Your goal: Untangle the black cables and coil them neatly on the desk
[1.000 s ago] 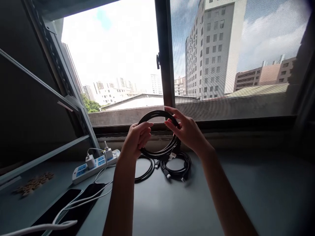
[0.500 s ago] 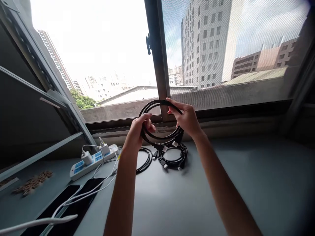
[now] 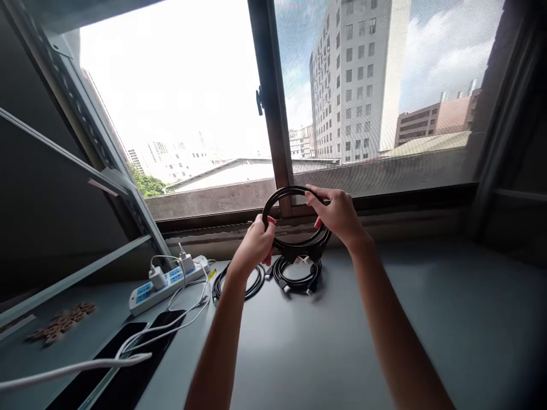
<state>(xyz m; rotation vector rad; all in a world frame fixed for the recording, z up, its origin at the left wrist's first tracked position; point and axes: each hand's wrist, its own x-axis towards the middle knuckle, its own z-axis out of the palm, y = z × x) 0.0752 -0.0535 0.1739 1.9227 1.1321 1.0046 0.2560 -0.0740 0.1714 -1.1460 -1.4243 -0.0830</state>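
Between my two hands a coiled black cable (image 3: pixel 280 195) is held up above the far part of the table, in front of the window ledge. My left hand (image 3: pixel 257 242) is closed around the left side of the loop. At the upper right of the coil, my right hand (image 3: pixel 339 216) grips it between thumb and fingers. The cable's plugs hang at the bottom of the loop, partly dark and hard to make out. Below it lies a second coiled black cable (image 3: pixel 298 282) with light-tipped plugs. Another black coil (image 3: pixel 256 285) rests to its left, partly behind my left forearm.
A white power strip (image 3: pixel 164 293) with chargers plugged in stands at the back left. White charging cords (image 3: pixel 106 361) run over dark flat devices (image 3: pixel 149 356). Small brown pieces (image 3: pixel 64 322) are heaped at the far left. A metal frame (image 3: pixel 123 171) rises beside the window.
Both hands have shifted slightly right and down in view with the held coil, which has turned somewhat. More of the left coil on the table shows now. The camera view has tilted a little.
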